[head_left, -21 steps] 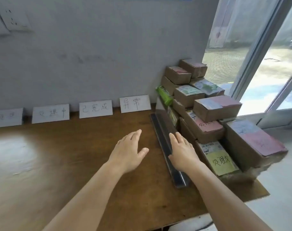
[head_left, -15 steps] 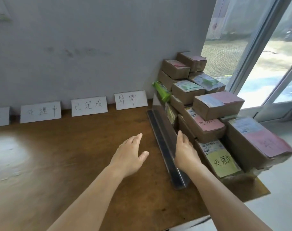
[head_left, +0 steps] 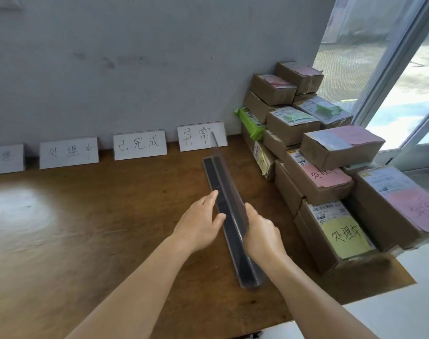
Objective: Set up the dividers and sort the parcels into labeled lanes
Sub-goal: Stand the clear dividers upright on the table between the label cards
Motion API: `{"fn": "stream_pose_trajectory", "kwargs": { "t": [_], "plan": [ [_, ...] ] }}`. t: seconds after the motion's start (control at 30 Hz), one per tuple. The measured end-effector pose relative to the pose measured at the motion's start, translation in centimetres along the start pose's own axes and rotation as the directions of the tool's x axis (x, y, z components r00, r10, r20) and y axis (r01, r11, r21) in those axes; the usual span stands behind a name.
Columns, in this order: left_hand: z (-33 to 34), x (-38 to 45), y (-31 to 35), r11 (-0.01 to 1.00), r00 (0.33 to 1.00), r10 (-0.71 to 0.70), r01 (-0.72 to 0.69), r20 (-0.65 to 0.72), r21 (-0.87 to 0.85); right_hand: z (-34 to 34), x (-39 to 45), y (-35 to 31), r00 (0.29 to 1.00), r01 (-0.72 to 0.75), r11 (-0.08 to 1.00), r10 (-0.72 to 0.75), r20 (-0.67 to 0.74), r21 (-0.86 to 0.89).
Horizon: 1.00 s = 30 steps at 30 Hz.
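Dividers (head_left: pixel 229 211): a dark stack lying flat on the tabletop (head_left: pixel 86 241), centre of frame, none yet stood between lanes.
Left hand (head_left: pixel 198 223): straight fingers touching the stack's left edge.
Right hand (head_left: pixel 261 232): fingers curled around the upright clear plate, gripping it.
Label cards (head_left: pixel 140 145): propped along the wall, middle left.
Parcels (head_left: pixel 313 172): all stacked at right, unsorted. Judged: setup barely begun; sorting remains.
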<state>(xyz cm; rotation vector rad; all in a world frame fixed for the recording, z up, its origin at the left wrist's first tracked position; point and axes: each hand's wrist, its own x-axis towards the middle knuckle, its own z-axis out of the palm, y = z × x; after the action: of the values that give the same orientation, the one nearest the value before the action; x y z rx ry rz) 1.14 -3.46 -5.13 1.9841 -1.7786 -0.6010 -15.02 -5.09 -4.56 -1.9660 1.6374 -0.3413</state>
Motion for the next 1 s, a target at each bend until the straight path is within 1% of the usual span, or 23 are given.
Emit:
{"fn": "stream_pose_trajectory", "kwargs": {
  "t": [0.13,0.23,0.37,0.5,0.67,0.8,0.9,1.0],
  "plan": [
    [0.6,-0.4,-1.0,0.996,0.998,-0.056,0.059,0.04,-0.068,2.0,-0.4,-1.0,0.997,0.053,0.998,-0.055,0.046,0.043],
    [1.0,-0.3,-1.4,0.988,0.995,-0.092,0.096,0.04,-0.124,2.9,-0.2,-1.8,0.983,0.096,0.987,-0.115,0.142,0.132],
    [1.7,-0.3,-1.7,0.975,0.988,-0.155,0.155,0.012,-0.159,2.1,0.2,-1.6,0.949,0.053,0.963,-0.13,0.285,0.264],
    [2.9,-0.3,-1.0,0.957,0.981,-0.195,0.186,-0.019,-0.223,0.9,0.2,-0.8,0.915,0.029,0.952,-0.148,0.376,0.305],
    [3.5,-0.1,-0.5,0.956,0.976,-0.206,0.184,-0.076,-0.228,0.0,0.1,-0.4,0.898,0.037,0.929,-0.192,0.395,0.369],
    [3.6,-0.1,-0.3,0.953,0.972,-0.223,0.2,-0.08,-0.226,-0.1,0.1,-0.2,0.893,0.001,0.916,-0.181,0.412,0.4],
    [3.3,-0.1,-0.1,0.945,0.97,-0.227,0.198,-0.09,-0.259,0.3,0.0,-0.2,0.905,0.032,0.92,-0.192,0.379,0.39],
    [3.0,-0.5,-0.1,0.935,0.974,-0.216,0.187,-0.067,-0.301,0.6,-0.1,-0.1,0.918,0.045,0.909,-0.202,0.342,0.414]
  ]
}}
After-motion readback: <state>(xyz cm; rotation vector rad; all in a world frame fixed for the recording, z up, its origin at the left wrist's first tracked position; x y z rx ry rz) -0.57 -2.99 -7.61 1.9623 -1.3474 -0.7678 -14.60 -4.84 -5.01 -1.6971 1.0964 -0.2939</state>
